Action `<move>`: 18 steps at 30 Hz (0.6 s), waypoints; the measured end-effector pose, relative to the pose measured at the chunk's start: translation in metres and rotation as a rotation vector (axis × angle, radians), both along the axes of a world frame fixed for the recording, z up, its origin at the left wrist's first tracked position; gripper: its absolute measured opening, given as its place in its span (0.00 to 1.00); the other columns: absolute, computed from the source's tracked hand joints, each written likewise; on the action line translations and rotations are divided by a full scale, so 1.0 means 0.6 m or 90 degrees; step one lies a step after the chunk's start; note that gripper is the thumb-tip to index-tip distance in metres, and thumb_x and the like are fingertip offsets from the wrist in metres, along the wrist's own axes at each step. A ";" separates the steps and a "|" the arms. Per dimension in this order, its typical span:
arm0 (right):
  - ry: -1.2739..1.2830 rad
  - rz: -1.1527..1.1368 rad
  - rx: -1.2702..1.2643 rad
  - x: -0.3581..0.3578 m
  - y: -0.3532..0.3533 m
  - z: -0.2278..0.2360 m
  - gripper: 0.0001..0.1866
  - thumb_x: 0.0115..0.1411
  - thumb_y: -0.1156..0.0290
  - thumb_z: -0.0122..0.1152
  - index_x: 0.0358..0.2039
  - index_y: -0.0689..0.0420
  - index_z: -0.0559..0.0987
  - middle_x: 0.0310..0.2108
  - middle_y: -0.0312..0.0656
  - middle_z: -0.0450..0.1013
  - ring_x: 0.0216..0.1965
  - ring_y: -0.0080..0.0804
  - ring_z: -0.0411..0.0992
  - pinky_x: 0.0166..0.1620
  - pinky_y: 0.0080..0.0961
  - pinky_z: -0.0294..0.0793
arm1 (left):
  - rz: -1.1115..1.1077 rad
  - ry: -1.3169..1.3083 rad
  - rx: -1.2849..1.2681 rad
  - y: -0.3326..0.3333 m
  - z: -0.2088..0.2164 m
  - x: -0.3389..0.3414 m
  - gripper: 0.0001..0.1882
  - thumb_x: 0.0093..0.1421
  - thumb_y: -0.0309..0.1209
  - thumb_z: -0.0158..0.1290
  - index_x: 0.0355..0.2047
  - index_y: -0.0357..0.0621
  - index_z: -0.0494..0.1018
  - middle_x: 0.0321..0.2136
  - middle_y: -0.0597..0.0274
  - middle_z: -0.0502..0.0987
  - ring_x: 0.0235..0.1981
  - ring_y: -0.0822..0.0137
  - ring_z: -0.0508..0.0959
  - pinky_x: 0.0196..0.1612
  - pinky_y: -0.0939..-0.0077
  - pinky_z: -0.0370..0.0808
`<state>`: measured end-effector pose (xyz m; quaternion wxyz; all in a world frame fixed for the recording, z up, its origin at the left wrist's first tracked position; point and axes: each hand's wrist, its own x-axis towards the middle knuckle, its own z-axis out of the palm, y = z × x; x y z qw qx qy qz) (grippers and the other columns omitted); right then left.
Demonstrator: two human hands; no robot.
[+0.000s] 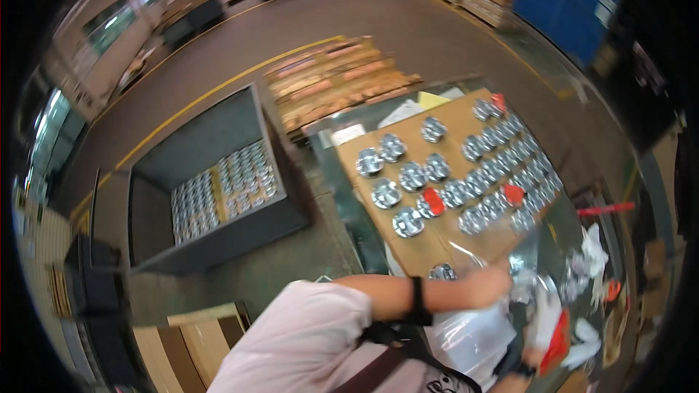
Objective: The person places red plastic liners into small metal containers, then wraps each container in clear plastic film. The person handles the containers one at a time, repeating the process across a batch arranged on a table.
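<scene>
My left hand point(491, 285), bare and smeared by motion, is over the near edge of a brown cardboard sheet point(437, 236). Its fingers look curled; what they hold is unclear. Clear plastic film point(480, 247) shows around it. My right hand point(540, 324), apparently in a white glove with part of it uncovered, is beside a red piece point(557, 346); blur hides its fingers. A larger clear plastic bag point(473, 338) lies below my left wrist. Shiny round metal parts, piston-like point(408, 222), stand in rows and loosely on the cardboard. One part point(442, 271) stands near my left forearm.
Left of the table stands a grey metal bin point(211, 251) holding more metal parts. Wooden pallets point(342, 84) lie beyond the table. Red pieces point(432, 201) rest among the parts. Crumpled plastic and white gloves point(582, 342) lie at the right. Cardboard boxes point(171, 360) stand lower left.
</scene>
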<state>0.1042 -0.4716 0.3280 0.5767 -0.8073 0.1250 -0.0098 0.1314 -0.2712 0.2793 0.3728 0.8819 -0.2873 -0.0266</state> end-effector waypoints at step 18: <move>0.140 -0.818 -0.272 -0.363 -0.133 -0.278 0.19 0.65 0.68 0.47 0.55 0.60 0.70 0.50 0.46 0.70 0.52 0.38 0.68 0.57 0.35 0.67 | -0.532 0.216 -0.126 -0.378 -0.087 -0.345 0.14 0.64 0.31 0.48 0.48 0.43 0.75 0.35 0.46 0.79 0.33 0.53 0.81 0.39 0.64 0.77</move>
